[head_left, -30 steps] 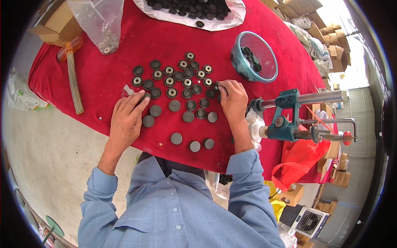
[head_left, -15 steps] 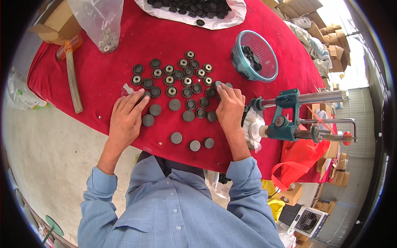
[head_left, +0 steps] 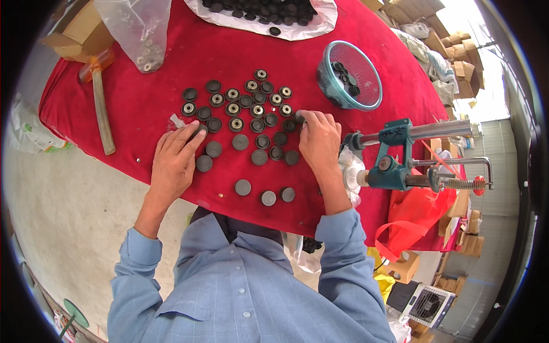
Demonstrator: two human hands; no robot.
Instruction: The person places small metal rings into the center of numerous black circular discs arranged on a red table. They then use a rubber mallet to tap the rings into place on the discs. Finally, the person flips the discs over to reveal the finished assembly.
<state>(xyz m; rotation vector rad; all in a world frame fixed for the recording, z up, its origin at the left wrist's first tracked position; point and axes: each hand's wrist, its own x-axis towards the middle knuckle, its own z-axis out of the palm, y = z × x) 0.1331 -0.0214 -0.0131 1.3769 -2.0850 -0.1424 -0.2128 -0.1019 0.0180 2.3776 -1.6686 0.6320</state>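
On the red cloth, my left hand [head_left: 173, 159] has its fingertips and thumb around a black round cap [head_left: 199, 131] at the left edge of a loose cluster. Across the cluster, my right hand [head_left: 321, 140] pinches another black cap [head_left: 300, 116] between thumb and fingers. Between the hands lie several black caps. Some carry a metal bearing-like ring [head_left: 236, 124] in the middle, some show a hollow side [head_left: 262, 141], and others lie with a plain flat face up [head_left: 240, 142]. A few flat ones [head_left: 269, 198] sit nearer my body.
A teal hand press [head_left: 394, 154] stands at the right, beside a red bag [head_left: 414, 214]. Beyond my right hand is a blue plastic basket [head_left: 374, 86] with black caps. A white sack [head_left: 320, 26] of caps, a clear bag [head_left: 134, 34] and a hammer [head_left: 102, 114] lie farther off.
My right hand has shifted slightly right, and the cap at its fingertips is now tilted up in a pinch. My left hand stays nearly in place.
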